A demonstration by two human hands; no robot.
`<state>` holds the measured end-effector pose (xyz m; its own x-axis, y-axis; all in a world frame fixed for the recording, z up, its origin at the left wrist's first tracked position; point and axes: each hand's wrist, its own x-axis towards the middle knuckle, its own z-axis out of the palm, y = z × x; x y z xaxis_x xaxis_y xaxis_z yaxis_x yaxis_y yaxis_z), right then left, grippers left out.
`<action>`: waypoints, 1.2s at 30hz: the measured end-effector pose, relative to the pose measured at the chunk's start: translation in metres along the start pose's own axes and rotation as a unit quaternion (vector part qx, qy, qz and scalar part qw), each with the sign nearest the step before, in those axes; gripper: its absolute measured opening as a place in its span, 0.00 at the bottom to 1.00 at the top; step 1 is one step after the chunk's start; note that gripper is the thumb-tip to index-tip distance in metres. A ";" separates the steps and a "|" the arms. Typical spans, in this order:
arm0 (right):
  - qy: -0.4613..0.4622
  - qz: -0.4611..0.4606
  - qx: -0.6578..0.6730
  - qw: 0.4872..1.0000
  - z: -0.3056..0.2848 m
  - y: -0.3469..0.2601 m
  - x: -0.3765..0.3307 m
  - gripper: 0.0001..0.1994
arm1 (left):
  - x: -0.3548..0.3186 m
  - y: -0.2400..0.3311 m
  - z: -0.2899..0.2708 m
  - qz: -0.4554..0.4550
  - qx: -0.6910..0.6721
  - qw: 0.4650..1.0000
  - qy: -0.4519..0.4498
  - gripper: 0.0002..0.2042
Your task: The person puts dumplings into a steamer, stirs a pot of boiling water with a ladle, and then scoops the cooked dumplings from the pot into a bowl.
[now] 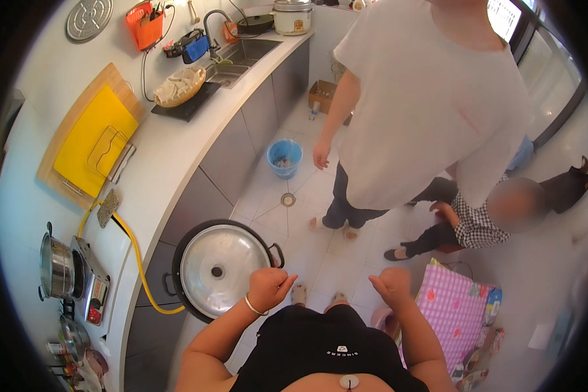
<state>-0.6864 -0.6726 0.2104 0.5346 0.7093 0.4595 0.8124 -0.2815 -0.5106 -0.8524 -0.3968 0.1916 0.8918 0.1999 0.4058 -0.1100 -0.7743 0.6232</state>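
My left hand (268, 290) is curled into a fist with the thumb along the top, and no object shows in it. A pale bangle (255, 306) circles that wrist. Just beside this hand stands a big dark pot (177, 276) with loop handles, covered by a wide silver lid (202, 264) with a black knob. Hand and pot overlap in the picture; I cannot tell if they touch. My right hand (392, 286) is also closed, held up in front of me at the right, and nothing is seen in its fingers.
Along the left runs a white counter (176, 140) with a yellow cutting board (91, 147), a gas stove (88, 281) and a sink (245, 55). A yellow hose (137, 245) hangs down. One person (431, 104) stands ahead; another (480, 225) sits low. A blue bucket (285, 159) is on the floor.
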 end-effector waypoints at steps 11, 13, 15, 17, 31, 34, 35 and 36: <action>-0.037 -0.039 0.216 0.975 0.031 0.115 0.127 0.21 | 0.041 0.036 0.029 -0.207 0.082 0.973 0.061 0.16; -0.054 -0.020 0.284 0.957 0.050 0.116 0.154 0.21 | 0.040 0.046 0.033 -0.220 0.124 0.965 0.076 0.16; -0.123 0.008 0.313 0.942 0.067 0.113 0.181 0.16 | 0.030 0.046 0.037 -0.233 0.155 0.955 0.095 0.17; -0.193 0.052 0.331 0.922 0.091 0.105 0.206 0.12 | 0.018 0.038 0.033 -0.274 0.183 0.935 0.127 0.07; -0.502 0.290 0.314 0.752 0.358 0.167 0.403 0.21 | 0.022 -0.056 -0.108 -0.471 0.144 0.702 0.515 0.12; -0.522 0.403 0.437 0.612 0.441 0.186 0.439 0.26 | 0.054 -0.076 -0.075 -0.492 0.192 0.753 0.393 0.12; -0.522 0.443 0.488 0.541 0.465 0.192 0.451 0.28 | 0.062 -0.080 -0.070 -0.482 0.202 0.764 0.379 0.12; -0.502 0.458 0.510 0.528 0.482 0.188 0.464 0.30 | 0.070 -0.082 -0.067 -0.498 0.196 0.753 0.382 0.11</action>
<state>-0.3979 -0.0844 -0.0225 -0.2141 0.7070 -0.6741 -0.5005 -0.6720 -0.5458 -0.8106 -0.2788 0.2137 -0.0835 0.9703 0.2269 0.7184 -0.0992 0.6885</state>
